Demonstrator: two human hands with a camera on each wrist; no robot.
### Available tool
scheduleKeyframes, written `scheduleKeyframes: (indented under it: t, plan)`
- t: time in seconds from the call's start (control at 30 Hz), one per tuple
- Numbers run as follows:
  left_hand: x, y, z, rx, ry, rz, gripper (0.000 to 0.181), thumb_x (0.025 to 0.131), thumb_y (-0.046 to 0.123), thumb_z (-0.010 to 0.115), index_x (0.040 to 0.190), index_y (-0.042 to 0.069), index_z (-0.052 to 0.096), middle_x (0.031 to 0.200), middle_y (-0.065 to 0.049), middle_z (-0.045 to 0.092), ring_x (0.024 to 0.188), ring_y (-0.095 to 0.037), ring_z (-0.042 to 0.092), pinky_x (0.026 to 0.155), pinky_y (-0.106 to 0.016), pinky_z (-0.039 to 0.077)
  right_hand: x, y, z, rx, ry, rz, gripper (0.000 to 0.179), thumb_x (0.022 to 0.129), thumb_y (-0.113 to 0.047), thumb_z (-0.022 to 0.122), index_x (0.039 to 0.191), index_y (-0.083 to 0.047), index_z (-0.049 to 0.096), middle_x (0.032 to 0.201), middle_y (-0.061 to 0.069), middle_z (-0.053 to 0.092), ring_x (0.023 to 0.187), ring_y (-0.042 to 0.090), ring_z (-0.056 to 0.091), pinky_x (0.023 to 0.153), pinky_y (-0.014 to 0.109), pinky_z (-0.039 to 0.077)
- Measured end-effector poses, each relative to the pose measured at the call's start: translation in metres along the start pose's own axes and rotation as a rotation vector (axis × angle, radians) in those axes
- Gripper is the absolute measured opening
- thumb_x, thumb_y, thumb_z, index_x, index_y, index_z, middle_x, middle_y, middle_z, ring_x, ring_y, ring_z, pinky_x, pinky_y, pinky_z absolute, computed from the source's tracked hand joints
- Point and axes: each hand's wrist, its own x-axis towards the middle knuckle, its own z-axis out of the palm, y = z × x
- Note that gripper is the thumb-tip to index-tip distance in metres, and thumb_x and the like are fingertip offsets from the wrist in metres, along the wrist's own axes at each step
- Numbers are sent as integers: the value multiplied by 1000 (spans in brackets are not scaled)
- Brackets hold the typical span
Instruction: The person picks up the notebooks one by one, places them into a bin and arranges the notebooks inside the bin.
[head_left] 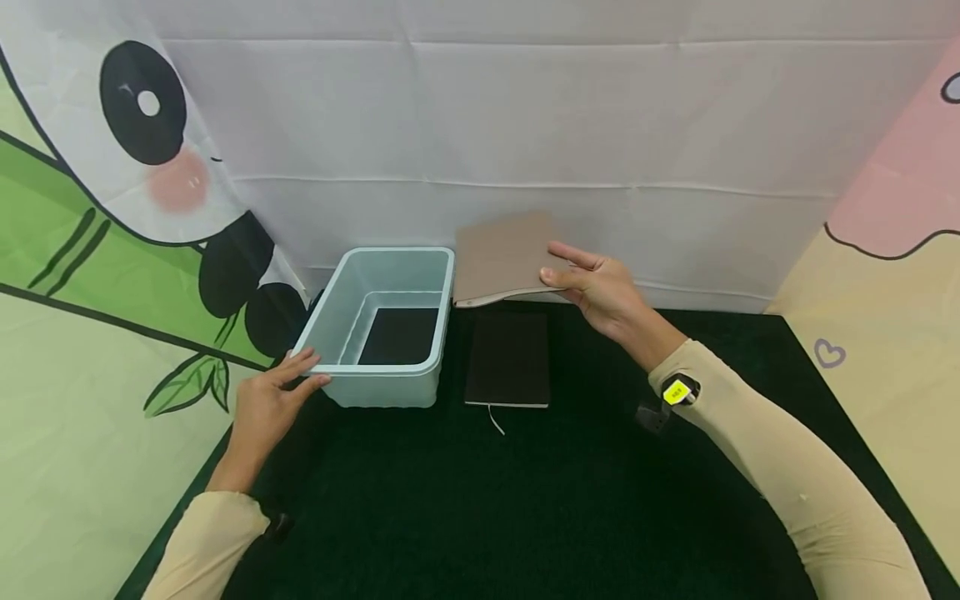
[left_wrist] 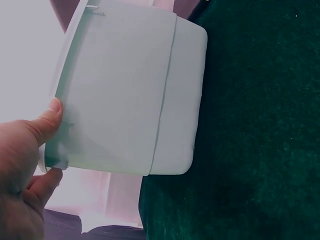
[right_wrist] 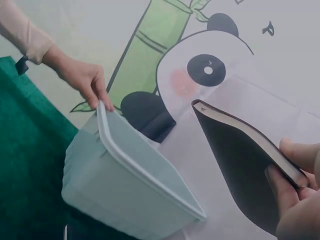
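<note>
My left hand [head_left: 270,408] pinches the near left corner of a pale blue plastic bin [head_left: 386,368], thumb on the outer wall and fingers over the rim. A flat black rectangle [head_left: 399,337] lies on the bin's floor. Raised beside the bin's right edge, a taupe-covered notebook [head_left: 501,257] is held by my right hand [head_left: 609,296], its thumb on one cover and fingers round the other. In the right wrist view the notebook's pale page edges [right_wrist: 240,126] show, slightly bent. Below it a black notebook [head_left: 508,358] lies on the table, its white ribbon trailing toward me.
Dark green cloth [head_left: 480,508] covers the table. A white sheet [head_left: 540,117] hangs close behind the bin, with a printed panda [head_left: 150,200] at left and a pink and yellow panel [head_left: 892,167] at right. A watch [head_left: 678,390] is on my right wrist.
</note>
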Motion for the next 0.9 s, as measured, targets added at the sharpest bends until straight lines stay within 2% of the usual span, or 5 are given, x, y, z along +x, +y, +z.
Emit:
scheduleKeyframes:
  t: [0.23,0.57,0.7,0.8,0.9]
  plan:
    - [3,1,-3,-14,-21,-3,39,89,21,81,124,6,74,131,-13,68,126,-44,58,53,-10,38,21,4,27,19,-21,-9,55,95,8,66,147,-2,52,150,13,45,90,11,73,82,21,58]
    - [2,4,-7,-18,-53,-88,40,93,29,77,126,8,73,134,-10,66,131,-39,56,86,0,35,52,22,64,55,-57,31,54,93,10,67,145,-2,56,147,22,50,88,12,74,83,23,59]
    - [2,4,-5,-25,-64,-123,41,93,32,77,126,7,73,135,-10,66,132,-37,55,100,-33,53,66,33,77,80,-56,34,56,92,12,68,144,0,55,137,21,58,84,12,74,81,23,60]
    - [2,4,-4,-46,-68,-137,43,93,31,77,127,6,72,136,-11,65,134,-38,54,101,-61,48,75,41,87,84,-50,40,56,90,12,69,144,1,56,120,15,68,82,12,74,81,24,60]
    - [1,3,-3,-52,-61,-144,43,93,31,76,128,6,72,136,-10,65,134,-38,53,101,-61,48,82,51,97,74,-40,53,55,89,11,72,141,0,59,109,13,72,81,12,74,85,27,60]
